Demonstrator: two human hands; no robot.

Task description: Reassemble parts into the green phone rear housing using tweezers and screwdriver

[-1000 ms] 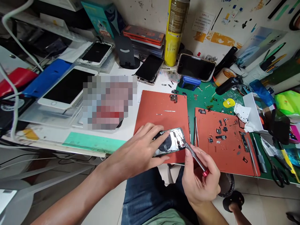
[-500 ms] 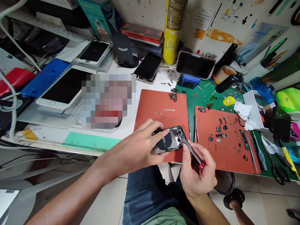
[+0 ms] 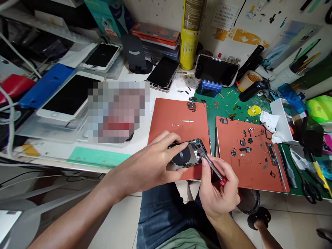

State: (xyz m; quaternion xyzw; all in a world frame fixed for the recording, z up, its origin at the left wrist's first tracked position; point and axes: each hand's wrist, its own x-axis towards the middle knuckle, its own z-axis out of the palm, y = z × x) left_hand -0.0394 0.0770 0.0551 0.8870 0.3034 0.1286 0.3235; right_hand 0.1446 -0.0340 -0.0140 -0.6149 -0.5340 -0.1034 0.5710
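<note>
My left hand is closed around the edges of an opened phone housing, fingers on the far edge and thumb on the near one. A round black pad shows inside the housing. Between the thumb and fingers of my right hand is a slim metal screwdriver with a red end cap. It slants down to the left, its tip at the upper inside of the housing; I cannot tell what exactly the tip touches. Under the housing lies an orange mat.
A second orange mat on the right carries several small phone parts. Tweezers lie between the mats, and scissors at the right edge. A phone leans on a blue stand behind. Several phones and a yellow can stand further back.
The camera view has shifted slightly. Both hands keep nearly the same pose, with the screwdriver tip still inside the phone housing.
</note>
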